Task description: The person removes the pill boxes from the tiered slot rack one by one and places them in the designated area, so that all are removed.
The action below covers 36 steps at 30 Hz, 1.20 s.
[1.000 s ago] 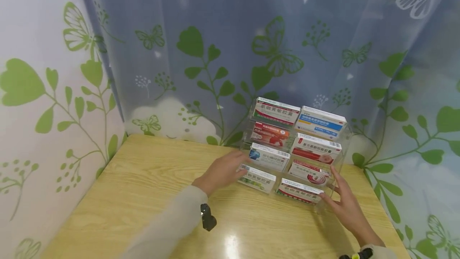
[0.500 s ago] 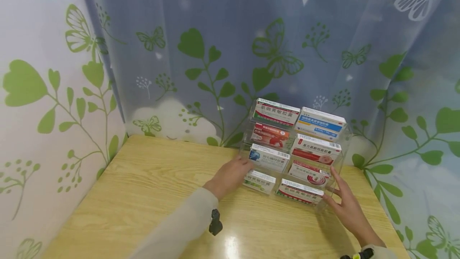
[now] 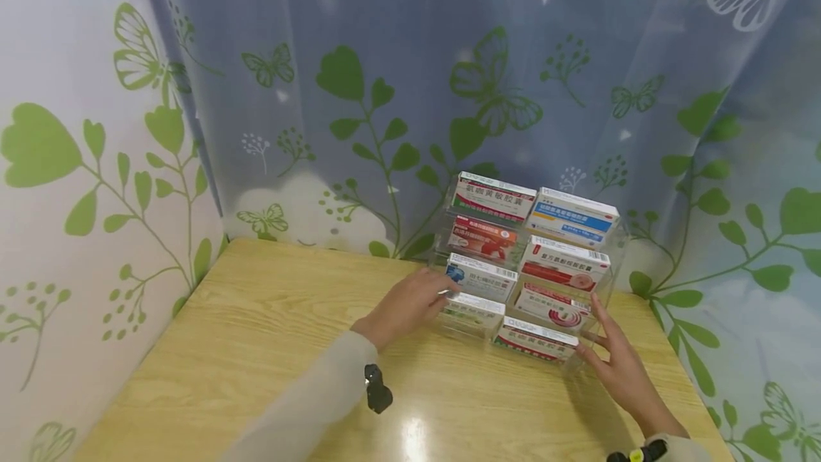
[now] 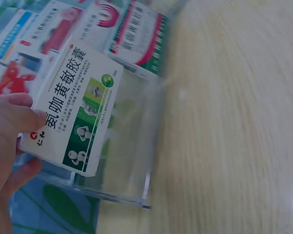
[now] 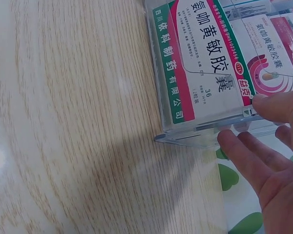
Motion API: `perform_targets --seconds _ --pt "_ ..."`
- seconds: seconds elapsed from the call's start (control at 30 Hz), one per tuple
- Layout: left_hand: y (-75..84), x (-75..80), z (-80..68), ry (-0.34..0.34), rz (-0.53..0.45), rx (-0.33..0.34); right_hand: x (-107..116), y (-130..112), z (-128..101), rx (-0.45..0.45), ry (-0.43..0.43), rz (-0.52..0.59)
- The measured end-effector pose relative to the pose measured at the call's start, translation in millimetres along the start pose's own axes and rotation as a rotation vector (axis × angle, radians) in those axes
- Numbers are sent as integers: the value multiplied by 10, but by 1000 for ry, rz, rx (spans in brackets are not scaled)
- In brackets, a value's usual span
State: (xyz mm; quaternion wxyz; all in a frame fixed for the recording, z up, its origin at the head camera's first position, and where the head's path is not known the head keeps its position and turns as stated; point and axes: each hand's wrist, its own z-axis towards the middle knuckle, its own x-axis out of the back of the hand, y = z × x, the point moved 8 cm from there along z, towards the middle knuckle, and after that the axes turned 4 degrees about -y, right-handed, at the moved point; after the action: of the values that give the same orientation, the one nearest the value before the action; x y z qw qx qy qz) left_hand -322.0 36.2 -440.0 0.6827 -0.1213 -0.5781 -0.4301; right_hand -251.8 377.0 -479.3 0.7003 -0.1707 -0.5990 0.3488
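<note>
A clear tiered rack full of medicine boxes stands at the back right of a wooden table. My left hand pinches a white-and-green box at the rack's lowest left slot. In the left wrist view my thumb lies on top of that white-and-green box and my fingers are under it, above the clear rack wall. My right hand rests with straight fingers against the rack's front right corner, beside a red-and-green box.
Curtains with green leaves and butterflies hang close behind and to both sides of the table. The wooden top stretches bare to the left and front of the rack. Several more boxes fill the upper tiers.
My left hand has moved the white-and-green box back and to the right, deeper into the lowest left slot. My right hand has stayed at the rack's right corner.
</note>
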Motion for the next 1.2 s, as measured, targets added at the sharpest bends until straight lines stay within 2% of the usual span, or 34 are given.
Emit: perform_targets --seconds 0.13,0.23,0.43,0.6,0.77,0.93,1.07,1.2 --pt "-44 232 -25 36 -138 13 1 15 1 -35 -22 10" --pt "-170 439 -89 68 -228 60 3 26 0 -48 -30 10" --pt "-627 777 -304 110 -320 176 13 29 -22 -44 -29 -6" --pt "-1080 959 -594 125 -307 260 11 38 -21 -46 -26 -13" --pt "-1546 1003 -954 109 -293 348 -7 48 -9 -46 -23 -21" --pt "-1954 934 -1274 67 -239 430 -4 31 -8 -41 -20 -13" --pt "-2156 886 -1462 34 -205 470 -9 18 -9 -40 -28 -17" --pt "-2300 838 -1555 24 -219 512 -8 18 -18 -41 -27 -24"
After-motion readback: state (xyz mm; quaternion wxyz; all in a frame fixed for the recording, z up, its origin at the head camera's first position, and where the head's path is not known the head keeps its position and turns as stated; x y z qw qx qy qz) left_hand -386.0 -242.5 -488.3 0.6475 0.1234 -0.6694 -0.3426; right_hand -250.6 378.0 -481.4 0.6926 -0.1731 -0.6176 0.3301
